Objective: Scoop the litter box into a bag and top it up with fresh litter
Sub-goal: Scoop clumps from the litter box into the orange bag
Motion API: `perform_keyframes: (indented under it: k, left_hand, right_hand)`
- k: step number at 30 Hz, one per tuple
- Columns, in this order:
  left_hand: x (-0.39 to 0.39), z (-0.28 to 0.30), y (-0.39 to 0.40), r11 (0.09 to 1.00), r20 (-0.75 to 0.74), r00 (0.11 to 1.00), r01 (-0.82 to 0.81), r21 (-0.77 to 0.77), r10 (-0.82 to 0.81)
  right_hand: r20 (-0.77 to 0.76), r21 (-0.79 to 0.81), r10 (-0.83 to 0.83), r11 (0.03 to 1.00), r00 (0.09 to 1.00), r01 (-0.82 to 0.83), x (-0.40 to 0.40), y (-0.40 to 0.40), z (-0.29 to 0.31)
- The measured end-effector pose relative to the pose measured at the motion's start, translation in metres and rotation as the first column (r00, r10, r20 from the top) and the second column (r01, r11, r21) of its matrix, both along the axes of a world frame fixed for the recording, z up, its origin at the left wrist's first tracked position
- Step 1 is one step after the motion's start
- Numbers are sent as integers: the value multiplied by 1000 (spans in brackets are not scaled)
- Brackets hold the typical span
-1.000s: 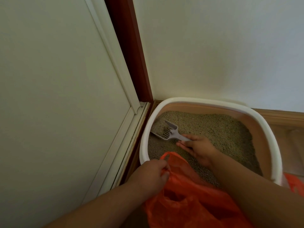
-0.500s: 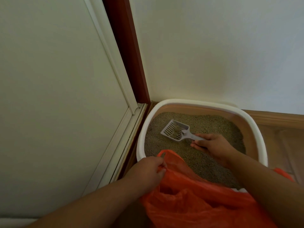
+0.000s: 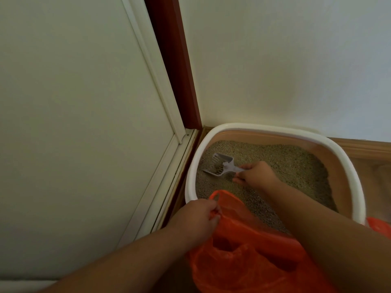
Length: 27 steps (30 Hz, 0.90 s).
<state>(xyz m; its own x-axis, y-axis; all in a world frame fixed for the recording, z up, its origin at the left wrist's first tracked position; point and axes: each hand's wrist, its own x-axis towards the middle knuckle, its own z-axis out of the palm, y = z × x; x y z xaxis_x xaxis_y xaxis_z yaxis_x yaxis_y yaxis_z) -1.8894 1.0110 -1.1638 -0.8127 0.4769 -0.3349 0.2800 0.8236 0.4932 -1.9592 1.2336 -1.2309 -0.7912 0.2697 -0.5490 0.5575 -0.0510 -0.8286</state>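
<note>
A white-rimmed litter box [image 3: 191, 166] with tan inner walls sits in the room's corner, filled with grey-brown litter [image 3: 281, 163]. My right hand [image 3: 257, 174] grips the handle of a white slotted scoop [image 3: 220, 166], whose tilted head holds a few clumps above the litter at the box's left side. My left hand [image 3: 195, 218] grips the handle of an orange plastic bag [image 3: 249, 259], holding its mouth up at the box's near edge. My right forearm crosses over the bag.
A white panelled door [image 3: 84, 123] and its frame stand close on the left, with a dark red post [image 3: 175, 66] beside it. A white wall rises behind the box. Wooden skirting [image 3: 364, 149] runs along the right.
The scoop has come up out of the litter and now sits tilted with clumps in it, a little further left. My left hand keeps the bag in the same place.
</note>
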Motion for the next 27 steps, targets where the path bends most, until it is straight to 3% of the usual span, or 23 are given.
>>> perform_keyframes:
  k: [5,9,15,18,22,27]
  left_hand:
    - [-2,-2,-2,1000,11,1000,-12,4,12]
    - [-2,-5,-4,1000,18,999,-29,6,29]
    - [-2,-6,-5,999,13,999,-41,11,41]
    - [-2,-7,-3,999,13,999,-42,19,42]
    - [0,-11,2,1000,6,1000,-28,12,28]
    - [11,-10,13,999,43,998,40,16,-41]
  right_hand:
    - [16,-186,-66,980,998,68,-15,4,3]
    - [74,-426,-146,890,987,164,-7,17,-8]
    - [114,-560,-171,803,979,205,11,22,-19]
    - [51,-511,-155,845,987,159,20,38,-12]
    - [-57,-274,-50,961,997,33,39,63,3]
    - [-102,-146,-52,989,993,37,75,92,21]
